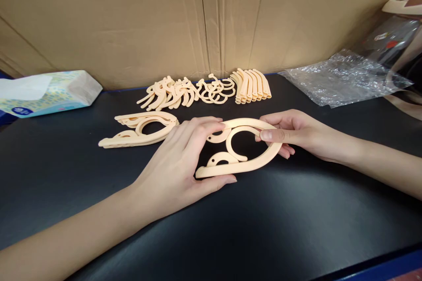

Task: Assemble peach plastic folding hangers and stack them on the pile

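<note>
A beige plastic folding hanger (253, 166), its two arms folded together around a ring-shaped hook, is held between my hands above the black table. My left hand (180, 156) wraps the arm ends on the left, thumb along the lower arm and fingers over the upper one. My right hand (293, 134) pinches the rounded end between thumb and fingers. Just behind my left hand lies a stack of folded hangers (138, 138), partly covered by that hand. My left palm and the ends of some fingers are hidden.
Toward the back lie a pile of curved beige arms (169, 92), loose hooks (216, 90) and a row of beige arm pieces (253, 85). A tissue pack (62, 92) sits back left, a clear plastic bag (346, 77) back right. Cardboard (148, 22) stands behind the table (280, 228).
</note>
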The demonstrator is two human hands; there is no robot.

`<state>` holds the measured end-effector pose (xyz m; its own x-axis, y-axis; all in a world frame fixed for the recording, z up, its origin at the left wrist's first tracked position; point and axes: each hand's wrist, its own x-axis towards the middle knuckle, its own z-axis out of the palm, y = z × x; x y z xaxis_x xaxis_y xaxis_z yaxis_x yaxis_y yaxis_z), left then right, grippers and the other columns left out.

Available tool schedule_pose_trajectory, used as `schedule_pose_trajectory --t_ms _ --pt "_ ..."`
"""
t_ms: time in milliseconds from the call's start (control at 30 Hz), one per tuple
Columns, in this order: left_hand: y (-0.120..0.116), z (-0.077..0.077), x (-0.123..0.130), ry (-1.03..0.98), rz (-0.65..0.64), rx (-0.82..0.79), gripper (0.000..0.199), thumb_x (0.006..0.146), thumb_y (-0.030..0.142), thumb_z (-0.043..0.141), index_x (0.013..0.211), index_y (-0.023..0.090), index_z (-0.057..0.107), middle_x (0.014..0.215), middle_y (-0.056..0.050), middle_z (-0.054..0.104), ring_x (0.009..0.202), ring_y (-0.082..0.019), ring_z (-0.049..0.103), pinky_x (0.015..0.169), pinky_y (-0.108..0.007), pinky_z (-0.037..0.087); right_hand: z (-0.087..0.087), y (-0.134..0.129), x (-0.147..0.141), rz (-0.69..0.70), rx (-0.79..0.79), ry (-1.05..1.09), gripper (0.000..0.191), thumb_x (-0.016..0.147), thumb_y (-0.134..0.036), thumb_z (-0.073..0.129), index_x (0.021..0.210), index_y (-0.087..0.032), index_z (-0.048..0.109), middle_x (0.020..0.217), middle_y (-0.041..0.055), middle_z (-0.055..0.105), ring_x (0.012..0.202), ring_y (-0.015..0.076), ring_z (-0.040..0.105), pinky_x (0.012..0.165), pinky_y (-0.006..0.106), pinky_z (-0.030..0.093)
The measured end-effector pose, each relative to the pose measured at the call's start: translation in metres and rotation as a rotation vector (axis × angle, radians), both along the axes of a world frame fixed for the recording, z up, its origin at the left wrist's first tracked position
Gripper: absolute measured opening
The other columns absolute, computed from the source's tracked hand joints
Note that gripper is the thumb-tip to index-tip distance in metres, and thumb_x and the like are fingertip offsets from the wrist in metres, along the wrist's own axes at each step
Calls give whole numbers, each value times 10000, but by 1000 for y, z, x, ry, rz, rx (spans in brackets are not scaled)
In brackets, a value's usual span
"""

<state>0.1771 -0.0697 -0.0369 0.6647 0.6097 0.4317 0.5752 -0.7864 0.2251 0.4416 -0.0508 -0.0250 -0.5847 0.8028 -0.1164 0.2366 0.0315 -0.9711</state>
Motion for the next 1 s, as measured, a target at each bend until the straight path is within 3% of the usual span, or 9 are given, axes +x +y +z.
schedule_pose_trajectory --t_ms 167,300,700,1000 --pt "1 -2 0 46 -63 -26 701 884 556 621 1382 153 338 1437 -171 452 1305 -290 437 1071 -436 385 3 -1 -3 4 -15 -14 272 845 -404 718 779 -163 609 521 -67 505 469 56 433 430 194 311" --pt "2 -2 0 42 -67 -50 633 930 520 573 1392 171 315 1449 -166 434 1323 -293 411 1076 -450 379 1 0 -3 14 -18 0 239 858 -375 709 784 -171 609 525 -72 511 474 53 440 448 181 345" --pt "-1 1 1 15 -12 -33 688 828 406 738 1357 197 351 1278 -111 515 1142 -261 533 945 -389 475 0 -5 -5 8 12 -43 281 842 -422 710 789 -175 586 590 -68 489 512 59 483 464 181 382" --pt "-1 2 1 20 0 -39 638 832 399 721 1341 219 380 1268 -106 495 1107 -251 544 896 -373 493 1 -7 -6 21 -4 -22 245 856 -374 703 778 -179 577 585 -69 488 507 56 482 460 173 377"
